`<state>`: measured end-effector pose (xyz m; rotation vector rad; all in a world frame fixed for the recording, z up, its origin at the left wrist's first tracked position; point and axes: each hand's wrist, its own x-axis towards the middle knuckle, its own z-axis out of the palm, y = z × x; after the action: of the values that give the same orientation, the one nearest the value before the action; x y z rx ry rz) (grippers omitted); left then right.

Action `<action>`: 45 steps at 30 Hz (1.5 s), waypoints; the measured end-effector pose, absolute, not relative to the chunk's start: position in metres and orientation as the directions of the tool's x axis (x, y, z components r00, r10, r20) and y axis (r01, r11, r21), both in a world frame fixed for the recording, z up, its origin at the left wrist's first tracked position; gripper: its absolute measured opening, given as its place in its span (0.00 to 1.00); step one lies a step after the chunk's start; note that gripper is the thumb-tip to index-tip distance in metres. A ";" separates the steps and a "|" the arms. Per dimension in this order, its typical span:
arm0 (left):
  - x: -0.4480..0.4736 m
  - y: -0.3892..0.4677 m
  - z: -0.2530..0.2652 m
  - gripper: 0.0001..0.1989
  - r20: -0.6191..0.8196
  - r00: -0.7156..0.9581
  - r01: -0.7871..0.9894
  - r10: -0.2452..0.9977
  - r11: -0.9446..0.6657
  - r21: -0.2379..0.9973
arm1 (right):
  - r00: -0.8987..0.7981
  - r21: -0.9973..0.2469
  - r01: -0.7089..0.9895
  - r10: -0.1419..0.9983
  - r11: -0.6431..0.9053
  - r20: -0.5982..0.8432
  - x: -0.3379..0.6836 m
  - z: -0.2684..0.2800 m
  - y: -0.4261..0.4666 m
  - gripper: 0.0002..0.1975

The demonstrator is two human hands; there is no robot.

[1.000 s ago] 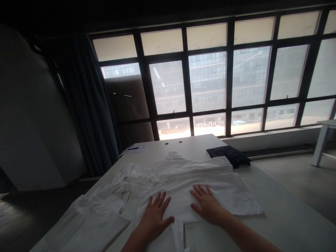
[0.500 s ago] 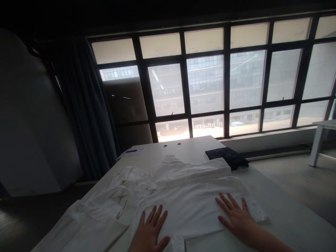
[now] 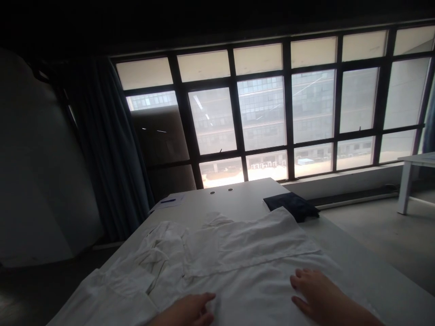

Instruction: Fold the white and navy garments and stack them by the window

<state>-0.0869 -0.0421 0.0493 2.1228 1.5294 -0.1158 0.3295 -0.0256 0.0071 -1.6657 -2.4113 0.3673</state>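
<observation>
A white garment (image 3: 251, 276) lies spread over the near part of the table, its kind hard to make out. My left hand (image 3: 190, 310) is low at its near left side, fingers pointing right and thumb apart from them. My right hand (image 3: 316, 292) rests on the cloth at the right, fingers slightly bent, thumb held away. Neither hand visibly grips any fabric. Just beyond, another white cloth layer (image 3: 251, 235) with a seamed edge reaches toward the back. Crumpled white cloth (image 3: 163, 244) lies to the left, and another white garment (image 3: 112, 294) covers the near left.
A dark folded cloth (image 3: 290, 203) lies at the table's right edge. Paper with a blue pen (image 3: 168, 201) sits at the far left of the white table (image 3: 244, 194). A dark curtain (image 3: 112, 158) hangs at left. Another white table (image 3: 404, 185) stands at far right.
My hands, flat with fingers spread before, now have bent or closer fingers, and the left has turned rightward. The far cloth layer's seamed edge has come nearer to me over the near cloth.
</observation>
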 end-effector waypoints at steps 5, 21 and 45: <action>-0.026 0.019 0.009 0.30 -0.028 0.478 0.849 0.878 -0.454 0.269 | -0.527 -0.331 0.784 0.845 0.525 0.092 0.259 0.005 0.024 0.32; -0.119 0.092 -0.048 0.40 -0.007 0.217 0.975 0.976 -0.216 0.048 | -0.135 -0.175 0.975 0.990 0.138 0.028 0.317 -0.062 0.118 0.36; -0.050 0.034 0.019 0.13 -0.002 0.159 0.983 0.987 -0.158 0.099 | -0.497 -0.286 0.815 0.862 0.504 0.102 0.252 0.022 0.048 0.13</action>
<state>-0.0504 0.0343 0.0189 2.3319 1.9871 0.0967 0.2516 0.0484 0.0215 -1.4290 -2.5159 0.2937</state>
